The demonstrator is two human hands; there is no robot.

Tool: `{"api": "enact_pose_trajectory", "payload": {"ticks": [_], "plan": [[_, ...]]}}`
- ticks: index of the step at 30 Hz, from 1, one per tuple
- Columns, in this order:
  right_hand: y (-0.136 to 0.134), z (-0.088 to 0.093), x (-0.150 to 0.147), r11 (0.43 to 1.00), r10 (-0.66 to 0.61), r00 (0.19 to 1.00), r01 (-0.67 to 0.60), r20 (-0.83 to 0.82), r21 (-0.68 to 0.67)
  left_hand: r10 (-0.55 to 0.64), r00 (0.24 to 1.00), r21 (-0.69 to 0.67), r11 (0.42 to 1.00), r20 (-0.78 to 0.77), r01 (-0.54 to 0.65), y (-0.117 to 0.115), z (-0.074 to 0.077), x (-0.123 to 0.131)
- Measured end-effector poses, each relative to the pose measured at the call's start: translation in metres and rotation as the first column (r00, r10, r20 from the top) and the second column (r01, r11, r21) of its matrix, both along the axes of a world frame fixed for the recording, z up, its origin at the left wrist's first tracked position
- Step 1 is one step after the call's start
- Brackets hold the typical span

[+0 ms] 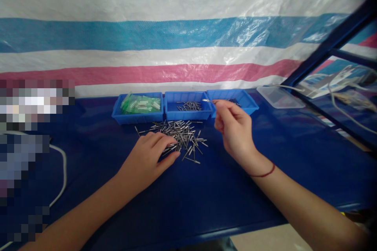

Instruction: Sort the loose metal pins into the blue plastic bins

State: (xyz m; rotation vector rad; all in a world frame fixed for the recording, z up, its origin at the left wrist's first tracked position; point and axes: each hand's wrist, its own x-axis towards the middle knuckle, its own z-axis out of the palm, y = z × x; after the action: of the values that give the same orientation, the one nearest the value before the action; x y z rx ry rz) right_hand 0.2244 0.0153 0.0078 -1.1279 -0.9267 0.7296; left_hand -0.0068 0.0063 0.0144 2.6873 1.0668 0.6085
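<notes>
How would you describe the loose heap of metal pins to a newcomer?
On the dark table stand three blue bins in a row. Mainly before the middle bin, at the left hand, lies the heap: loose on the table, unlike pins inside bins.

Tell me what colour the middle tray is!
The middle tray is blue, as the head view shows best.

Three blue bins (pixel 188 116) are standing in one row; two are holding rivets (pixel 191 106), and one is holding at least one green plastic bag (pixel 127 104). One heap (pixel 182 133) of dozens more is lying in front, overlapping too much for exact counting. Two hands are showing: one left hand (pixel 151 151), and one right hand (pixel 237 129) pinching one single rivet (pixel 205 100). One wristband (pixel 266 173) is showing.
</notes>
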Motion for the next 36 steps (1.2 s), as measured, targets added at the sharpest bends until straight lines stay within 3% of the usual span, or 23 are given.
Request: {"api": "enact_pose_trajectory", "payload": {"ticks": [5,11,17,21,23,27,30,36], "plan": [[0.017,0.01,0.03,0.988,-0.145,0.936,0.12,-0.32,-0.099,-0.018,0.983,0.011,1.0,-0.182,0.02,-0.001,-0.001,0.0],[0.013,0.013,0.024,0.989,-0.109,0.919,0.06,-0.378,-0.138,0.007,0.964,0.048,0.999,-0.266,0.007,-0.002,-0.005,0.002],[0.0,0.005,0.0,0.965,0.154,0.967,-0.191,-0.202,-0.18,0.033,0.949,0.106,0.994,-0.313,0.001,-0.002,-0.003,0.002],[-0.005,-0.001,-0.007,0.945,0.275,0.958,-0.253,0.083,-0.206,0.069,0.945,0.121,0.992,-0.319,-0.031,0.0,-0.001,0.001],[-0.007,-0.003,-0.009,0.933,0.346,0.9,-0.298,0.266,-0.204,0.097,0.956,0.113,0.991,-0.276,-0.068,0.003,-0.001,0.0],[-0.016,-0.006,-0.02,0.874,0.472,0.709,-0.453,0.524,-0.174,0.125,0.988,0.007,0.992,-0.093,-0.125,0.004,0.0,-0.002],[-0.024,-0.006,-0.03,0.852,0.504,0.679,-0.493,0.534,-0.177,0.131,0.991,-0.099,0.987,0.038,-0.126,0.002,0.003,0.0],[-0.03,-0.002,-0.035,0.872,0.486,0.781,-0.462,0.392,-0.162,0.122,0.981,-0.18,0.979,0.149,-0.094,-0.005,0.005,0.005]]}}
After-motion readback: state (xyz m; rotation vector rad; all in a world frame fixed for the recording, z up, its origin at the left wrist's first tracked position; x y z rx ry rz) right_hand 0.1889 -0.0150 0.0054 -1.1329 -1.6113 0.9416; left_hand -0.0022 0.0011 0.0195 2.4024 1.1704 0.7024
